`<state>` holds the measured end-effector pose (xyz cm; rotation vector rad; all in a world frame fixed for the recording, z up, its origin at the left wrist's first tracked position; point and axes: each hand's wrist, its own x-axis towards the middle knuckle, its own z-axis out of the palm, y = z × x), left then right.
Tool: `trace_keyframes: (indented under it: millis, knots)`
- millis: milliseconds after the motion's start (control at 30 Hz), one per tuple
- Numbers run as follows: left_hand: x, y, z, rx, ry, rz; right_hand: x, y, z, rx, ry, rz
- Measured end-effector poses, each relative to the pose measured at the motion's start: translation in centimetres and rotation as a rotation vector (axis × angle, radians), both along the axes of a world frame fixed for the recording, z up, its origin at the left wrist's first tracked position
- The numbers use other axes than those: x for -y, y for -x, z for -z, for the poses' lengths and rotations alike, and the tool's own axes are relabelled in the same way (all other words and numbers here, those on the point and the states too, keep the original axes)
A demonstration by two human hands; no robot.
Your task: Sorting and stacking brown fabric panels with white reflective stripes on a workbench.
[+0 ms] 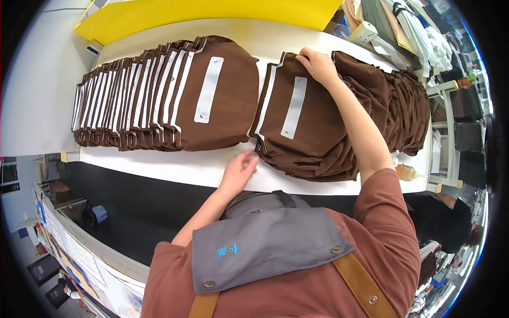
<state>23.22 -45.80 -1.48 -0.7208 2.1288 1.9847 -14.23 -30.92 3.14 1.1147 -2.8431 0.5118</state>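
Two groups of brown cut fabric pieces lie on a white table. At the left is an overlapping row of brown fabric pieces [228, 95], fanned so that their white edge strips show. To its right, a bunched pile [371, 90] of similar pieces has a top fabric piece [313, 116] with a pale rectangular strip [294, 108] on it. My right hand [317, 64] pinches the far edge of that top piece. Just off its near left corner, my left hand [240, 168] hovers with loosely bent fingers, slightly blurred and holding nothing.
A yellow panel [207, 15] stands along the far side of the white table [132, 161]. Hanging cloth pieces [392, 26] are at the back right. A small bottle [407, 172] lies near the table's right end. Beyond it stands a pale wooden frame [450, 132].
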Motion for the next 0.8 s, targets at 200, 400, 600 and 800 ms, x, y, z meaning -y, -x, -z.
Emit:
trace_keyframes:
  millis: [200, 400, 600, 800]
  knots:
    - [-1.7, 3.9, 0.5, 0.034, 0.167, -0.109, -2.9, -5.4, -7.4, -0.116, 0.346, -0.081]
    - [-4.4, 3.6, -0.5, -0.109, 0.366, -0.179, -7.7, -10.7, -15.3, -0.167, 0.618, -0.042]
    - [-5.3, 2.9, -4.2, -0.228, 0.439, -0.205, -11.3, -14.4, -21.2, -0.163, 0.752, -0.175]
    - [-5.1, 3.0, -5.6, -0.423, 0.012, -0.236, -10.4, -15.8, -25.1, 0.030, 0.929, -0.248]
